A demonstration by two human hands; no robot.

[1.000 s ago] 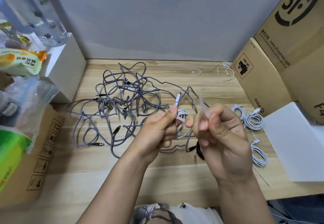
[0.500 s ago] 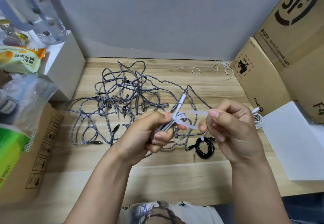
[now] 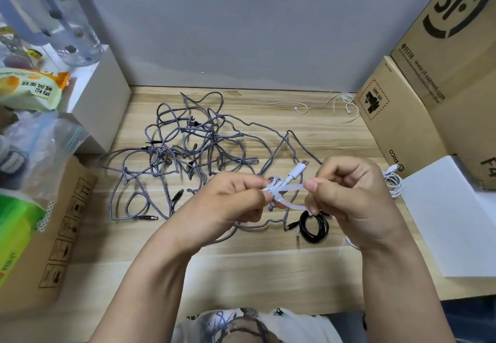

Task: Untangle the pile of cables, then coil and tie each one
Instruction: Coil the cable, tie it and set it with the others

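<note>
My left hand (image 3: 228, 200) grips a coiled white cable (image 3: 291, 176) above the wooden table (image 3: 241, 265); its plug sticks up to the right. My right hand (image 3: 351, 195) pinches the end of a white tie strap (image 3: 291, 189) that loops round the coil. Behind the hands, a tangled pile of grey braided cables (image 3: 193, 154) spreads over the table. A coiled, tied black cable (image 3: 312, 226) lies just below my right hand. A coiled white cable (image 3: 394, 181) lies to the right, partly hidden by my right hand.
Cardboard boxes (image 3: 429, 79) stand along the right, with a white sheet (image 3: 451, 216) in front of them. Loose white ties (image 3: 332, 103) lie at the back right. A white box (image 3: 104, 101), bags and a cardboard box (image 3: 53, 230) crowd the left side.
The coil has tipped so its plug points right. My right hand has drawn the tie strap round the coil and moved closer to the left hand.
</note>
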